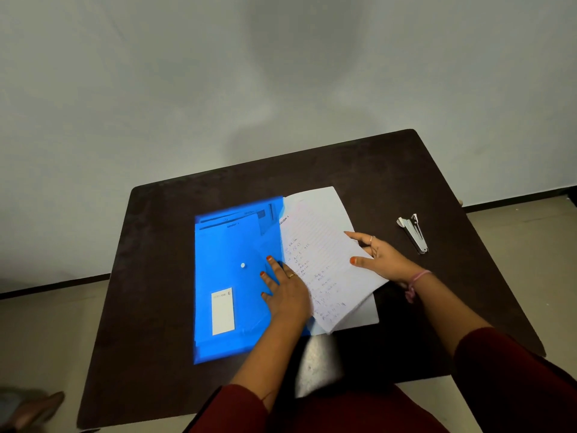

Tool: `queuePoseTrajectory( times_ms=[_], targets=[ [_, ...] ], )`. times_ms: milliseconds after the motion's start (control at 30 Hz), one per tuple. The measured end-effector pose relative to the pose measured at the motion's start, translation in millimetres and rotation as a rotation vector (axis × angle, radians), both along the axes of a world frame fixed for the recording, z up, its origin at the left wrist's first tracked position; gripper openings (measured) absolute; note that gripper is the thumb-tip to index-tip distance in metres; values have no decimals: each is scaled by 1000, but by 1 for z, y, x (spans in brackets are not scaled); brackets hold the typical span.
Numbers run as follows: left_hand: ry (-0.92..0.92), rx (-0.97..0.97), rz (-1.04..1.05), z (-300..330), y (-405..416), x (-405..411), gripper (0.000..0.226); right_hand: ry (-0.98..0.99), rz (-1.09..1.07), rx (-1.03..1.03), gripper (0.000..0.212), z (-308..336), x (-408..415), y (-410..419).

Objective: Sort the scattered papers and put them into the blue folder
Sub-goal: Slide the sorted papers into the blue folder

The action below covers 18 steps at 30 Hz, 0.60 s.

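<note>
At the left of the dark table [162,245] lies the blue folder [228,276], flat, its white snap button [243,265] facing up and a white label [223,311] near its front edge. Printed sheets show faintly through the plastic at its far edge, so some pages seem to be inside already. The left hand [285,292] lies with straight, spread fingers on the folder's right side, pressing it down beside the opening. Just right of it, the stack of handwritten papers [318,260] sits with its left edge at or under the folder's open side, and most of it sticks out onto the table. The right hand [379,256] pinches the stack's right edge, thumb on top and fingers seemingly beneath, lifting that side a little. The two hands are apart, one on each thing. Farther right, well apart from the papers, lies a metal stapler [413,234].

The risk, as I judge it, is in the slide: the stack looks loosely squared, with a sheet showing below at the front, so a push could catch the lower sheets on the folder's lip and crumple or fan them. If the left hand eases off, the slick folder may skate leftward.
</note>
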State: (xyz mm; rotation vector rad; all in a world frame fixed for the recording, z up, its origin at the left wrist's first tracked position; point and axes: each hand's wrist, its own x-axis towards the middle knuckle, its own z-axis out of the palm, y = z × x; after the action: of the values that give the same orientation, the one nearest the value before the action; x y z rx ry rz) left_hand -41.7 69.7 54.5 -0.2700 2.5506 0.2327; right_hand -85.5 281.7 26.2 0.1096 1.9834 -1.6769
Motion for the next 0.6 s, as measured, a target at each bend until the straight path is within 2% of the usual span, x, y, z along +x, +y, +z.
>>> queuePoseTrajectory(
  times_ms=[233, 600],
  targets=[
    [-22, -77, -47, 3, -2, 0, 64, 94, -81, -20, 60, -9, -16, -41],
    [-82, -12, 7, 5, 1, 3, 75, 193, -31, 160, 64, -15, -6, -98]
  ],
)
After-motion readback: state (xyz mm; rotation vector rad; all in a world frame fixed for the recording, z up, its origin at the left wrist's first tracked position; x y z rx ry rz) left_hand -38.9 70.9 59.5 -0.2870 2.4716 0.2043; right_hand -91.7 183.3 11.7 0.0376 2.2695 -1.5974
